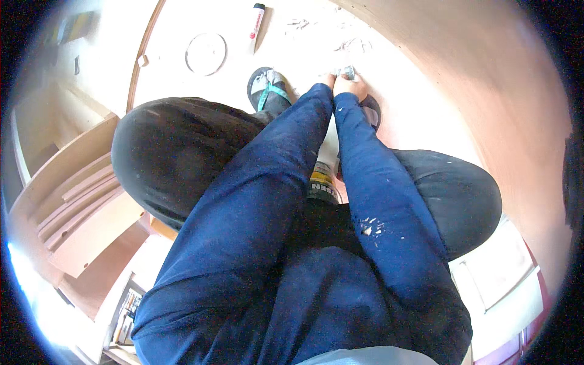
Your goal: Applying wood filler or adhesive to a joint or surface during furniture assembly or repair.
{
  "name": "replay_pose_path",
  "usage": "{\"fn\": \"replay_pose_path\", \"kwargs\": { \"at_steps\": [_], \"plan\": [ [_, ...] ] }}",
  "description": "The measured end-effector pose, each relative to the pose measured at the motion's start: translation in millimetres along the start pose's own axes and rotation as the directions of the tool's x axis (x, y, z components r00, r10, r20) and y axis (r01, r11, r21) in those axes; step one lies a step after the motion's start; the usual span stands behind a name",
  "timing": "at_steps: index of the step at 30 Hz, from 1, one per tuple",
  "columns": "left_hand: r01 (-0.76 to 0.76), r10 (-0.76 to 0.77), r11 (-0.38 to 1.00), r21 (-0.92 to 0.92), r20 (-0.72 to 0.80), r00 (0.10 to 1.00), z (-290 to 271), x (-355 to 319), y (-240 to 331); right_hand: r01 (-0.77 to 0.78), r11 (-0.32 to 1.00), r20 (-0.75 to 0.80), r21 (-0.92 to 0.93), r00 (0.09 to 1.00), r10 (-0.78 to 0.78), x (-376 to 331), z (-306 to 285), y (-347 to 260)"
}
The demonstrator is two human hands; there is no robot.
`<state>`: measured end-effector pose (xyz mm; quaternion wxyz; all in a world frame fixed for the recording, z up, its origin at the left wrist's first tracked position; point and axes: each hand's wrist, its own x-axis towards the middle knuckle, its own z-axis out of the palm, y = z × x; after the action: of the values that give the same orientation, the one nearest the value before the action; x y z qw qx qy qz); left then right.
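Observation:
My two forearms in dark blue sleeves reach forward, and the hands meet close together between my feet. My right hand is closed, its fingers curled round a small crumpled greyish-white piece whose kind I cannot make out. Pressed beside it is my left hand, partly hidden by its sleeve, with its fingers closed at the same piece. Under the hands lies the pale floor. White specks mark the right sleeve.
Ahead lie a white tube with a dark cap, a thin ring and crumpled scraps. Between my legs stands a can with a yellow band. Wooden boards stand on the left; a curving wooden panel rises on the right.

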<state>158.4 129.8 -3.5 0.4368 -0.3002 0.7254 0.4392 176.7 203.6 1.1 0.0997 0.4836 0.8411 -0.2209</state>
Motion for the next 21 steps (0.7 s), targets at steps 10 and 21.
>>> {"fn": "replay_pose_path", "kwargs": {
  "at_steps": [10,21],
  "plan": [
    [0.049,-0.048,0.998,-0.044,0.025,0.999,5,-40,-32,-0.126,0.979,0.112,0.159,0.988,0.109,-55,-52,12],
    [-0.033,0.033,0.999,0.007,0.052,0.998,14,1,31,-0.111,0.967,-0.006,0.229,0.993,0.115,2,-37,-24]
  ]
}}
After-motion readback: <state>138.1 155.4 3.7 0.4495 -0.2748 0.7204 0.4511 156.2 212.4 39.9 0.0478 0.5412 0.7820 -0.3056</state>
